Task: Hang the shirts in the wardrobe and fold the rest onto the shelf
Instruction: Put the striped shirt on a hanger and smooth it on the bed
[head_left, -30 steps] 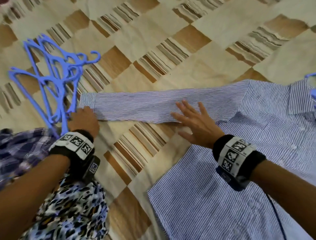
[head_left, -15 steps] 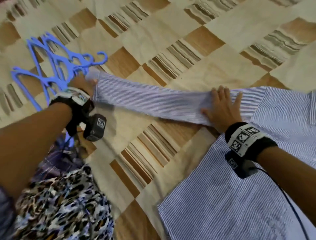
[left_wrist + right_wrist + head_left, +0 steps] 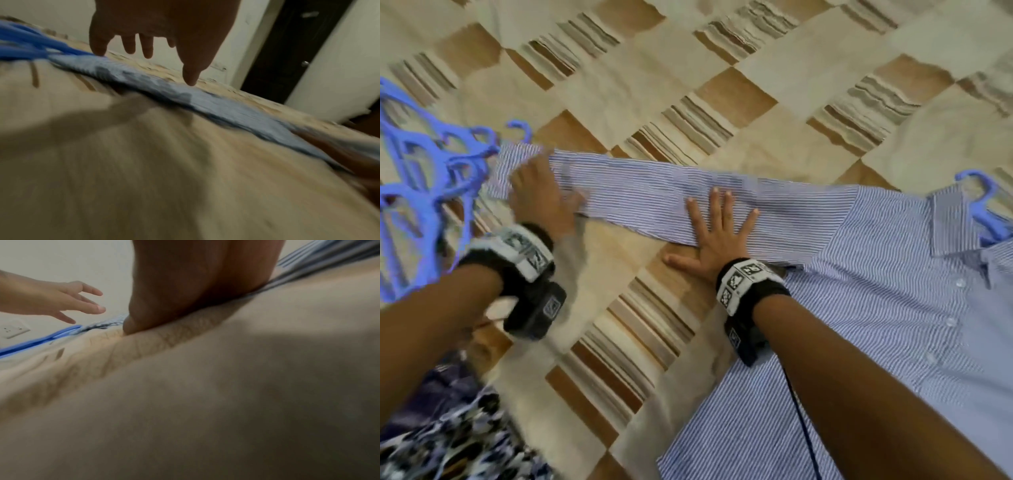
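On the patchwork bedcover [image 3: 784, 144], a blue-and-white striped shirt [image 3: 893, 308] is laid flat, front up and buttoned, with a blue hanger [image 3: 983, 209] already seated in its collar, the hook showing beyond the neck. One sleeve [image 3: 640, 192] is stretched out sideways from the shoulder, its cuff end lying just beside a pile of spare hangers [image 3: 424, 178]. The right hand [image 3: 719, 233] is pressed flat on the middle of the sleeve, fingers straight and spread, the thumb resting on the cover beside the lower edge. The left hand [image 3: 541, 198], blurred in the head view, is held over the cuff end; in the left wrist view its fingers [image 3: 98, 47] are seen extended and apart, with fingertips at the cloth and nothing grasped. The step in hand is judged to be the smoothing of the sleeve before the shirt is lifted for hanging. It is best done with one palm kept as an anchor while the other is drawn outward toward the cuff, so that creases are pushed off the end, not bunched. The cuff should be kept free of the spare hangers, whose hooks could snag it. A leopard-print garment [image 3: 458, 445] is heaped at the near left, with a dark checked one [image 3: 431, 401] beside it, both as yet unsorted.
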Tool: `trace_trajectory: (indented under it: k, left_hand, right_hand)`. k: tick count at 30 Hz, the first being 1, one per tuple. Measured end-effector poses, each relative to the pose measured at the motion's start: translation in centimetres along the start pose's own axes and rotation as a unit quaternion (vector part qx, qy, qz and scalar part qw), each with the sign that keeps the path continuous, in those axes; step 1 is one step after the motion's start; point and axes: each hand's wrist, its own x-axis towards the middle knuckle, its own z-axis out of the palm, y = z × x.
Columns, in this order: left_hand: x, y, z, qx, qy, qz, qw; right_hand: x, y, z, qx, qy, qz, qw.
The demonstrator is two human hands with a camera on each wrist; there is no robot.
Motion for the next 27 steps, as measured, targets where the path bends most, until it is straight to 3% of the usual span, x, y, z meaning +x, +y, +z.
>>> trace_trajectory:
  k: [2,6,8,11,15,27]
  left_hand:
    - [-3.4,1.4,1.7,0.058,-0.059,0.073,0.994]
    - [-9.1,5.9,3.9,0.147,-0.257,0.015,0.955]
    - [-9.4,6.9,4.6,0.162,-0.3,-0.018,0.94]
    - [-8.0,7.9,4.7,0.158,-0.323,-0.069,0.931]
    - [-7.6,8.4,5.0,0.172,-0.33,-0.089,0.924]
    - [-7.5,8.7,5.4,0.205,-0.339,-0.101,0.913]
  right_hand:
    - [0.0,0.0,-0.1,0.008,-0.013,0.002,1.0]
    - [0.0,-0.1,-0.8,0.015,-0.05,0.006,0.999]
    - [0.1,-0.2,-1.2,0.014,-0.073,0.007,0.997]
    - [0.3,0.3,-2.0,0.014,-0.115,-0.004,0.993]
    - [0.7,1.0,-2.4,0.014,-0.147,-0.016,0.989]
    - [0.6,0.5,-1.4,-0.028,-0.125,-0.014,0.992]
